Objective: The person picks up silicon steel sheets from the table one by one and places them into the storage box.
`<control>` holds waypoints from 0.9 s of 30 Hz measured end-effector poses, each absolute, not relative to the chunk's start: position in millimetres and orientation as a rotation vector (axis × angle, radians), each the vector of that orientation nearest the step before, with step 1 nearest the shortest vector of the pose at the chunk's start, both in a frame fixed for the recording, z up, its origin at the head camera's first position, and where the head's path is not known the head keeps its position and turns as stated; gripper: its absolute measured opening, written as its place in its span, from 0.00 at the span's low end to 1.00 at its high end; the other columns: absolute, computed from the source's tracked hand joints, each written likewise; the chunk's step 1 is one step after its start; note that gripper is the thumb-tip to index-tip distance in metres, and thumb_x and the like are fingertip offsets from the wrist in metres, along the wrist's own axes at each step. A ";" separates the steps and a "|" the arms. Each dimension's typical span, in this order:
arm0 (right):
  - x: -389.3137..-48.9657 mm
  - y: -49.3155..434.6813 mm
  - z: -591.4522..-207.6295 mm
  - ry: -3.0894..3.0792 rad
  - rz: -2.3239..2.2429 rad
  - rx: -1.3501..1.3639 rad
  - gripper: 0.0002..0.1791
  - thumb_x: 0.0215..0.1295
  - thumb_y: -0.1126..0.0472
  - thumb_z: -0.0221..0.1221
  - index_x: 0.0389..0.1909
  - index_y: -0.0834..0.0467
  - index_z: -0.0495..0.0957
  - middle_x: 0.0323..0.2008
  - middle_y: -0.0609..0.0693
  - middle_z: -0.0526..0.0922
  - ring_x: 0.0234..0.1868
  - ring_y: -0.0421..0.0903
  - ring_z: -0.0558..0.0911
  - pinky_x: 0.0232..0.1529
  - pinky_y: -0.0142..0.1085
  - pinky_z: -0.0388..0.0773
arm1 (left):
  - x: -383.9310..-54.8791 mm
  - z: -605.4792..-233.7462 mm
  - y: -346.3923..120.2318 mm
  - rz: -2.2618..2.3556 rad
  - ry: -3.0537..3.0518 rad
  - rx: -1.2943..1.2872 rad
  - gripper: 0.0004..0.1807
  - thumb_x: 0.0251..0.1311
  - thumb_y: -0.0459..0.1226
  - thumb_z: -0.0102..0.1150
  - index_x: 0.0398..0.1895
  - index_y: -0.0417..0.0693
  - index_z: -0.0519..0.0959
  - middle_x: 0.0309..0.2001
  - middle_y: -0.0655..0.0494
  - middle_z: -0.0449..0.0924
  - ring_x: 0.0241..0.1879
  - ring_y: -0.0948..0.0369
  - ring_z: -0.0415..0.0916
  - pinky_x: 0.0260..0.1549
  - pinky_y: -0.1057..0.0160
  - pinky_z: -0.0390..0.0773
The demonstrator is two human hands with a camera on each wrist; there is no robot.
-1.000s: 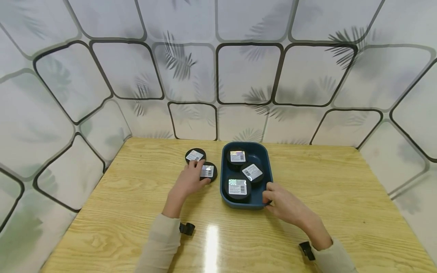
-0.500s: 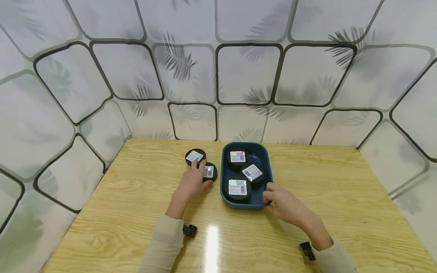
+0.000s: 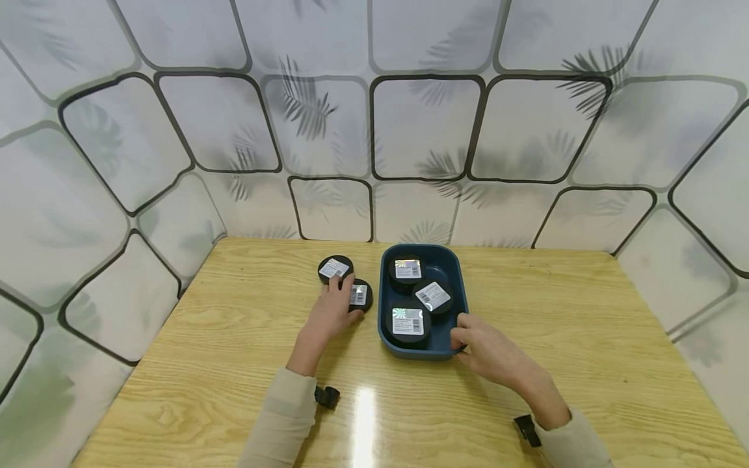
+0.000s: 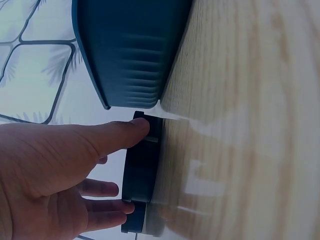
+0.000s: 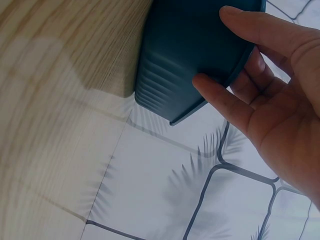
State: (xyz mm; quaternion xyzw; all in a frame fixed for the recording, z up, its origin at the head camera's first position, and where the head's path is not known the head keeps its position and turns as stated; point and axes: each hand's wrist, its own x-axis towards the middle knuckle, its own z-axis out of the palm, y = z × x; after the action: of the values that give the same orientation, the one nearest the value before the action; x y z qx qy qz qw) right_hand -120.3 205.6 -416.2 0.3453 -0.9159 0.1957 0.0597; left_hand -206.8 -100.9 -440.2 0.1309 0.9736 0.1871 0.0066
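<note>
My left hand (image 3: 330, 315) reaches over the nearer of two flat round black containers (image 3: 364, 298) on the table. Thumb and fingers spread around its edge; in the left wrist view, the thumb lies on the side of this container (image 4: 141, 170). A second black container (image 3: 330, 265) with a white label sits just behind it, close to my fingertips. To the right stands a dark blue plastic bin (image 3: 421, 355) with three similar labelled containers (image 3: 407, 325) inside. My right hand (image 3: 494, 354) grips the bin's near right corner, thumb and fingers on either side of the rim.
The wooden table (image 3: 222, 364) ends at a pale curtain (image 3: 333, 208) with dark outlined shapes and leaf prints. Black straps (image 3: 328, 396) circle both wrists below the sleeves. The bin's left wall is close beside the nearer loose container.
My left hand has shifted slightly to the right, with its thumb and fingers at the nearer container. The right hand and the bin have stayed in place.
</note>
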 end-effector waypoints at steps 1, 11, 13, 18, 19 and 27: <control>-120.1 205.7 -416.0 -2.769 0.593 1.048 0.16 0.46 0.73 0.73 0.22 0.52 0.77 0.27 0.40 0.64 0.30 0.36 0.63 0.30 0.30 0.66 | -206.6 -439.6 -100.8 0.590 3.041 0.408 0.43 0.58 0.42 0.71 0.73 0.41 0.59 0.66 0.31 0.61 0.59 0.35 0.68 0.51 0.42 0.76; -119.6 205.9 -413.3 -2.813 0.614 1.034 0.15 0.49 0.73 0.72 0.23 0.52 0.77 0.28 0.41 0.65 0.30 0.37 0.64 0.30 0.30 0.67 | -205.0 -438.0 -101.8 0.572 3.023 0.413 0.43 0.59 0.43 0.70 0.73 0.40 0.59 0.65 0.32 0.62 0.58 0.35 0.67 0.51 0.42 0.76; -119.7 205.6 -413.6 -2.815 0.610 1.031 0.15 0.49 0.73 0.72 0.23 0.52 0.77 0.28 0.41 0.65 0.30 0.37 0.64 0.31 0.30 0.67 | -204.9 -438.7 -102.2 0.557 3.027 0.418 0.42 0.59 0.44 0.70 0.72 0.40 0.60 0.64 0.31 0.63 0.58 0.35 0.68 0.51 0.42 0.76; -119.7 205.9 -414.8 -2.819 0.600 1.027 0.15 0.49 0.73 0.72 0.23 0.52 0.77 0.28 0.40 0.65 0.30 0.36 0.64 0.31 0.30 0.68 | -205.2 -441.5 -103.4 0.524 3.039 0.432 0.41 0.58 0.46 0.70 0.70 0.39 0.63 0.60 0.30 0.65 0.55 0.35 0.69 0.50 0.43 0.76; -119.6 205.8 -414.6 -2.816 0.599 1.028 0.15 0.49 0.73 0.72 0.23 0.52 0.77 0.28 0.40 0.65 0.30 0.36 0.64 0.31 0.30 0.68 | -205.2 -441.6 -103.5 0.522 3.040 0.433 0.41 0.58 0.46 0.70 0.70 0.39 0.63 0.60 0.30 0.65 0.55 0.36 0.69 0.51 0.43 0.76; -119.7 205.2 -413.9 -2.845 0.596 1.013 0.16 0.49 0.72 0.72 0.23 0.51 0.76 0.28 0.40 0.65 0.30 0.36 0.64 0.31 0.30 0.68 | -203.1 -438.6 -104.1 0.524 3.032 0.428 0.41 0.57 0.47 0.71 0.69 0.39 0.64 0.57 0.32 0.66 0.53 0.37 0.69 0.50 0.43 0.75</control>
State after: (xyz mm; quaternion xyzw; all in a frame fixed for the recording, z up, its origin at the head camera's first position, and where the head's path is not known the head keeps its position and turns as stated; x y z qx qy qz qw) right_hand -119.7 205.2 -413.9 0.3289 -0.9238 0.1937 0.0316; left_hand -203.1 -104.1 -438.6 0.1376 0.9759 0.1686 0.0175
